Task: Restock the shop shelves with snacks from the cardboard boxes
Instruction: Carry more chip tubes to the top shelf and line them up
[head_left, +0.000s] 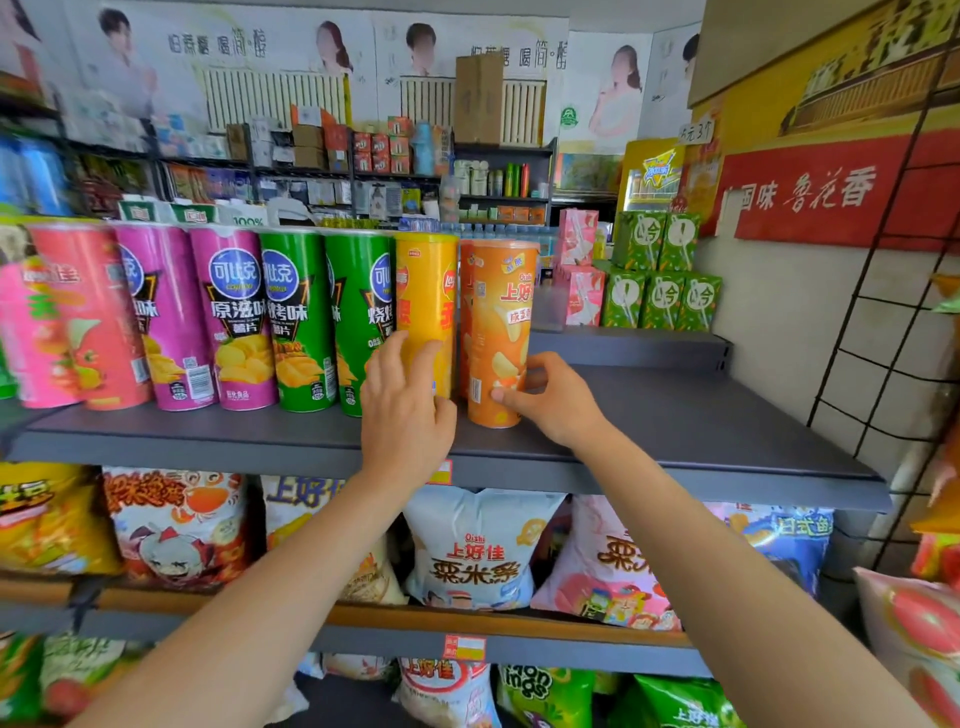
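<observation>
Shop shelving fills the view, seen from a head-worn camera looking at a dark grey shelf (675, 415) at chest height. At the right end of a row of upright crisp tubes stands an orange Oishi tube (501, 332), near the shelf's front edge. The right hand (550, 400) grips its lower part, thumb across the front and fingers curled round the far side. Just left of it stands a yellow Lay's tube (426, 306). The left hand (405, 410) rests against the bottom of that tube with its fingers straight and slightly spread, touching the front rather than wrapping it. Further left along the row come two green tubes (301, 322), then two purple tubes (234, 317), then pink tubes (78, 317), all packed side by side. To the right of the orange tube the shelf surface is bare. Behind, on a raised ledge, sit green drink cartons (660, 270) and pink cartons (579, 270). On the shelf below, bagged snacks stand in a row, including a white Oishi bag (472, 551).
</observation>
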